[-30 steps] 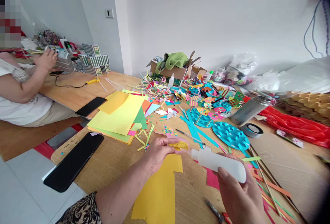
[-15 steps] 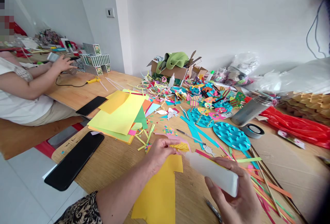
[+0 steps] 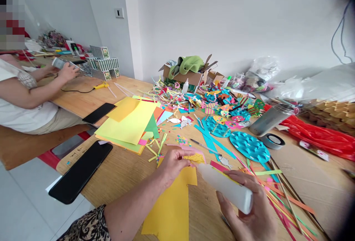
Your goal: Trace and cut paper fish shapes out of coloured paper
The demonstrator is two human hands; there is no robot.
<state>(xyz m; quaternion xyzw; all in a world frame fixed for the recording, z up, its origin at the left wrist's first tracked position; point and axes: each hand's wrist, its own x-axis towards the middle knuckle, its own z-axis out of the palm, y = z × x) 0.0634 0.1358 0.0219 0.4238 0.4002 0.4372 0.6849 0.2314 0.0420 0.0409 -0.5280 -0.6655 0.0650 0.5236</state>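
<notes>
My left hand [image 3: 173, 167] pinches a small yellow paper fish [image 3: 196, 157] between thumb and fingers. My right hand [image 3: 249, 204] is wrapped round a white translucent glue bottle [image 3: 229, 187], tilted with its tip toward the fish; whether the tip touches it is hard to tell. Below my left hand lies a sheet of yellow paper [image 3: 169, 211] with a cut edge. Beyond the fish are a pink paper piece and a heap of tiny coloured paper bits [image 3: 182, 140].
Coloured sheets [image 3: 130, 122] and a black phone [image 3: 81, 170] lie left. Blue paper discs [image 3: 249, 146], a steel flask [image 3: 271, 119], tape [image 3: 273, 141] and paper strips [image 3: 288, 204] are right. A person's hand [image 3: 68, 73] holds an object at far left.
The glue bottle and my right hand have shifted slightly left and turned a little. My left hand keeps its hold. At far left the person's hands and their object have moved.
</notes>
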